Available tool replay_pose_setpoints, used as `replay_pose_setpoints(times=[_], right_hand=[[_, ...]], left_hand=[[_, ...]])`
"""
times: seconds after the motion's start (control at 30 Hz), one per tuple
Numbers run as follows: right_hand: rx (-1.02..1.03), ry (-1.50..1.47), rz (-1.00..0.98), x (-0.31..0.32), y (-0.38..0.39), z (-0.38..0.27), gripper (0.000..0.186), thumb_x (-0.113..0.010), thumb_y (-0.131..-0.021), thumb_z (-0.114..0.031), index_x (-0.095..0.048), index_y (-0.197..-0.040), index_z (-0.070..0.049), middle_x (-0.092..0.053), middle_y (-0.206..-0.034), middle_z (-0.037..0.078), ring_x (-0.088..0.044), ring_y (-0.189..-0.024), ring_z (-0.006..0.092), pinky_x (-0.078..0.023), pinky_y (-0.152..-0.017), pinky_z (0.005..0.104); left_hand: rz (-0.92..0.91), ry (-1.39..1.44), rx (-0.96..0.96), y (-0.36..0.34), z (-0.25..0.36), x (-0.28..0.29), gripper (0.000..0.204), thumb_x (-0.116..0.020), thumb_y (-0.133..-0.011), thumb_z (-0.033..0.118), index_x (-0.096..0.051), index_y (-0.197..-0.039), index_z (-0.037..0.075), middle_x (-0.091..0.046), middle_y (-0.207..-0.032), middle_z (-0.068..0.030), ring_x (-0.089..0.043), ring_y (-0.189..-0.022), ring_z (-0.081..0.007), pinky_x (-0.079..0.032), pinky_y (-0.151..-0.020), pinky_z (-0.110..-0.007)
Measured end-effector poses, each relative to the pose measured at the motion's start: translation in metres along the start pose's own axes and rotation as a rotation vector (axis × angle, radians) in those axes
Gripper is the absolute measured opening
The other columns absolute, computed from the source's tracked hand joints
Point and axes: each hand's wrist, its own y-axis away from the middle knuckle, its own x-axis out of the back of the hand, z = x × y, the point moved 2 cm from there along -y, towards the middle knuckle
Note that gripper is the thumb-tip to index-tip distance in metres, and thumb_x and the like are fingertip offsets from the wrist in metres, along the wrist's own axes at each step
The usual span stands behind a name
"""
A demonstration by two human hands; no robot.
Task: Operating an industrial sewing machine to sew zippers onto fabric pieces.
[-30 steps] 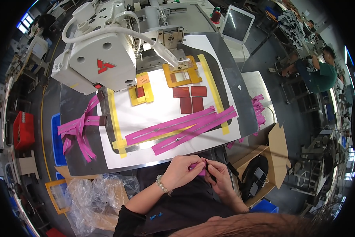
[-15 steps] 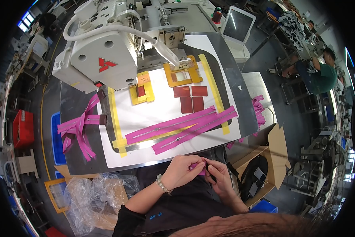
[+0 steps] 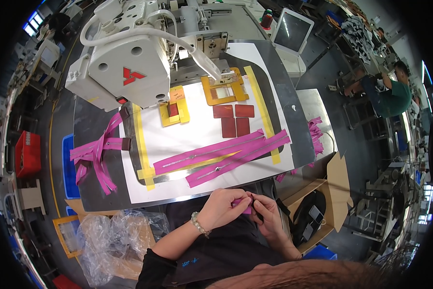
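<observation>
My left hand (image 3: 225, 207), with a beaded bracelet at the wrist, is closed on a small pink piece (image 3: 243, 208) just beyond the table's near edge. Pressed up against it, my right hand (image 3: 268, 216) pinches a small dark piece (image 3: 255, 203) at the pink one's end; fingers partly hide both. On the white sheet (image 3: 168, 190) before me lie two pink zippers (image 3: 207, 154), several red rectangles (image 3: 236, 126), and yellow jigs (image 3: 178, 115) (image 3: 211, 98). At the left, more pink zippers (image 3: 101, 156) with dark end pieces lie crossed over one another.
A white sewing machine (image 3: 125, 58) overhangs the table, a screen (image 3: 291, 33) at its right. Pink zippers (image 3: 316, 135) hang over a side table. Below are a cardboard box (image 3: 339, 192), plastic wrapping (image 3: 105, 241) and blue bins (image 3: 68, 164). A co-worker (image 3: 390, 91) sits at the right.
My hands keep nearly the same pose around the small pieces. The view has shifted very slightly, and the co-worker at the right has moved a little.
</observation>
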Motion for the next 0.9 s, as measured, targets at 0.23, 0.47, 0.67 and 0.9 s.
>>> replay_pose_setpoints(times=[0.23, 0.47, 0.67, 0.9], right_hand=[[-0.011, -0.008, 0.0, 0.0, 0.001, 0.0, 0.032, -0.052, -0.094, -0.008, -0.056, -0.124, 0.002, -0.053, -0.073, 0.001, -0.035, -0.049, 0.0031, -0.024, -0.042, 0.0161], [-0.006, -0.003, 0.003, -0.001, 0.001, 0.001, 0.033, -0.052, -0.094, -0.009, -0.055, -0.125, 0.002, -0.053, -0.073, 0.001, -0.036, -0.048, 0.0034, -0.025, -0.043, 0.0163], [0.019, 0.034, -0.006, -0.003, 0.001, 0.0, 0.034, -0.05, -0.095, -0.009, -0.053, -0.126, 0.002, -0.053, -0.076, 0.0, -0.034, -0.048, 0.0022, -0.025, -0.045, 0.0158], [0.74, 1.289, 0.229, -0.012, -0.021, -0.051, 0.052, -0.054, -0.089, -0.005, -0.038, -0.138, 0.0, -0.049, -0.097, 0.012, -0.053, -0.085, 0.0253, -0.046, -0.072, 0.0318]], left_hand=[[0.02, 0.024, -0.004, 0.001, 0.002, 0.001, 0.013, -0.061, -0.086, 0.013, -0.065, -0.083, 0.002, -0.06, -0.066, -0.0108, -0.052, -0.052, -0.0153, -0.043, -0.051, -0.027], [0.039, 0.037, -0.025, 0.001, 0.001, 0.0, 0.013, -0.06, -0.086, 0.014, -0.065, -0.082, 0.002, -0.059, -0.065, -0.0105, -0.051, -0.052, -0.0161, -0.042, -0.051, -0.027], [0.075, 0.065, -0.016, 0.002, 0.005, 0.001, 0.015, -0.06, -0.088, 0.015, -0.064, -0.082, 0.002, -0.058, -0.064, -0.0092, -0.049, -0.052, -0.0128, -0.041, -0.051, -0.027], [-0.015, 0.293, -0.01, 0.006, 0.004, -0.004, 0.011, -0.059, -0.091, 0.012, -0.064, -0.09, 0.002, -0.065, -0.075, -0.0038, -0.056, -0.063, -0.0078, -0.047, -0.06, -0.023]])
